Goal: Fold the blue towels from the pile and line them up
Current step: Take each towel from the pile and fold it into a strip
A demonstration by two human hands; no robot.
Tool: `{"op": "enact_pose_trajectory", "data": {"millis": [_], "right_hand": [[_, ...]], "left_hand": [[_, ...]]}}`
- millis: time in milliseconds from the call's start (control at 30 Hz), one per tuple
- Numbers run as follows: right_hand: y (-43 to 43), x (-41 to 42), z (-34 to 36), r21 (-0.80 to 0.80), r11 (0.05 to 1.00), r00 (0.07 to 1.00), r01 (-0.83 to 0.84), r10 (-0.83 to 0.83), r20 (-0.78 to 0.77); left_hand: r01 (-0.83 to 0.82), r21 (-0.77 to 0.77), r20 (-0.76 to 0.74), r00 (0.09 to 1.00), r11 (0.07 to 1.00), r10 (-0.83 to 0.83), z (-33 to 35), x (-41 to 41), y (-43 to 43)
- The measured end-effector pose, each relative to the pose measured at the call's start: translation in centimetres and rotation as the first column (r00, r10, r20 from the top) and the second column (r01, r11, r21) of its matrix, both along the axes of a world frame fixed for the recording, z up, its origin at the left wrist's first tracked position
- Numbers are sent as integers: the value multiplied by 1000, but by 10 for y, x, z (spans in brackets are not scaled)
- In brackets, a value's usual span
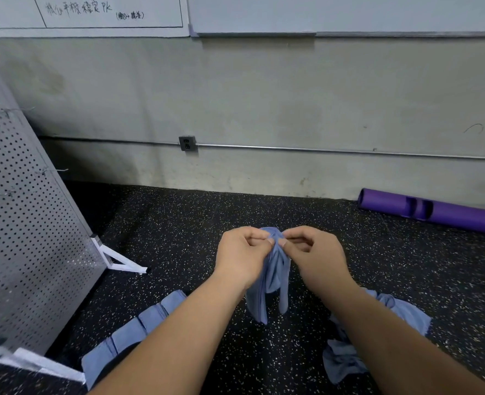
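A blue towel (269,283) hangs bunched in the air above the dark speckled floor. My left hand (242,253) and my right hand (312,252) both pinch its top edge, fingertips close together. At the lower left, a row of folded blue towels (138,326) lies on the floor, partly hidden by my left forearm. A crumpled pile of blue towels (346,357) sits at the lower right, partly hidden behind my right forearm.
A grey perforated metal panel (22,223) on white feet leans at the left. A purple foam roller (435,210) lies by the wall at the right. The wall carries an outlet (187,143) and a conduit; whiteboards hang above.
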State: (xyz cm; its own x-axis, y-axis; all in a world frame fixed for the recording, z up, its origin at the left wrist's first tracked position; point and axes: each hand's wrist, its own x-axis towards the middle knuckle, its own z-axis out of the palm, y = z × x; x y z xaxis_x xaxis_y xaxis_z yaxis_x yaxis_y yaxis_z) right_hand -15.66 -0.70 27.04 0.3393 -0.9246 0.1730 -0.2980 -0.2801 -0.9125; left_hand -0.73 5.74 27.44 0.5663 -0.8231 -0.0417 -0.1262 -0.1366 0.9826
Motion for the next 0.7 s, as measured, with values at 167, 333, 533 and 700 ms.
{"op": "enact_pose_trajectory", "data": {"millis": [167,333,533,700], "right_hand": [[4,-1,3,-55,998,998,14,-18,-62],[5,0,4,-73,997,995,32,-39,-88],[10,-1,4,-52,999,998,-9,6,-70],[7,-1,1,-49,998,995,-41,37,-93]], "left_hand": [[-1,-15,-22,1000,1000,1,1,0,2],[21,-28,-27,999,999,-22,3,0,3],[38,-36,-41,998,999,-40,4,0,5],[61,-58,-83,994,996,-66,4,5,4]]}}
